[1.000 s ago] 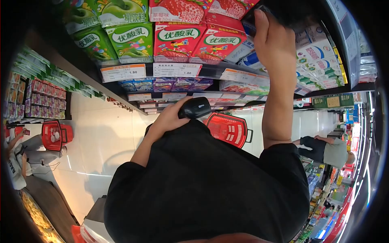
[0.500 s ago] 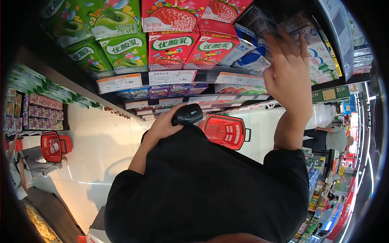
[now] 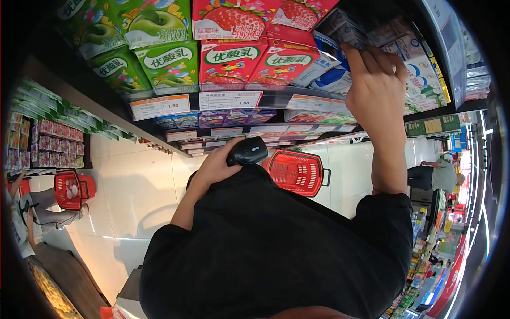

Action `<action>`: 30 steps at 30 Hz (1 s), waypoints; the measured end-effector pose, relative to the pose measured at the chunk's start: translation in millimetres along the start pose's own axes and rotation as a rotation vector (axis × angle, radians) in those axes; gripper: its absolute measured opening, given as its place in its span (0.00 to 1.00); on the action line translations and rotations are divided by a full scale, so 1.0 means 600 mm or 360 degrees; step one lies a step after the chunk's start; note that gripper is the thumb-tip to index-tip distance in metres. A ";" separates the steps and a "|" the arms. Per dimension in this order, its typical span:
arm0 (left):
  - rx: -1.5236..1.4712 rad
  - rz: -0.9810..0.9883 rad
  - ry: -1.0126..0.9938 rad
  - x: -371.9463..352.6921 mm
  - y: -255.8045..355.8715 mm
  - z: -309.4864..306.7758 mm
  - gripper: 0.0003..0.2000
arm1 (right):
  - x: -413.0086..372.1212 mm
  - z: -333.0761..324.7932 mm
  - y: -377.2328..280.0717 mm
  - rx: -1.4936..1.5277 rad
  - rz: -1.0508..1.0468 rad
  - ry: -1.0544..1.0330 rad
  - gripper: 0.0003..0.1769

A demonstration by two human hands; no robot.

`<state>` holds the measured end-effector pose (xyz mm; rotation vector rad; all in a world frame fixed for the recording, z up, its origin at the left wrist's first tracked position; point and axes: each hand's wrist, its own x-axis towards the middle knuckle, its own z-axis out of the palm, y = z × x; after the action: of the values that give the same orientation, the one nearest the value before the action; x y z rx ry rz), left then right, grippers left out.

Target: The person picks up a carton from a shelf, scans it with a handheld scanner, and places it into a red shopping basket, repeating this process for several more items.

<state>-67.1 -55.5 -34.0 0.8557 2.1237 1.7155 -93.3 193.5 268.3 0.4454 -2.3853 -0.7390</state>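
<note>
My right hand [image 3: 374, 85] is at the shelf among blue-and-white milk cartons [image 3: 330, 80], its fingers bent over and closed; the fingertips and anything between them are hidden. White cartons with blue and green print [image 3: 419, 69] stand just right of it. Left of the hand are red strawberry milk-drink boxes [image 3: 231, 61] and green apple ones [image 3: 169, 64]. Lower, in front of my body, my left hand [image 3: 215, 165] is closed round a small, rounded black handheld device [image 3: 247, 151].
Price labels [image 3: 230, 100] line the shelf edge, with more shelves below. A red shopping basket [image 3: 297, 173] is on the tiled floor by the shelf. Another red basket [image 3: 69, 191] is beside a person at left. Another person [image 3: 438, 175] stands at far right.
My right hand's spread fingers have bent down over the cartons. My left hand still holds the black device, and the view has shifted slightly.
</note>
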 end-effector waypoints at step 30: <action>-0.0009 -0.0077 -0.0108 0.004 -0.004 0.030 0.39 | -0.005 0.029 0.015 0.0127 -0.0026 0.0179 0.20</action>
<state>-59.9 -40.0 -40.5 0.8416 2.0776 1.6445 -103.0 208.8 260.8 0.5260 -2.3140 -0.6107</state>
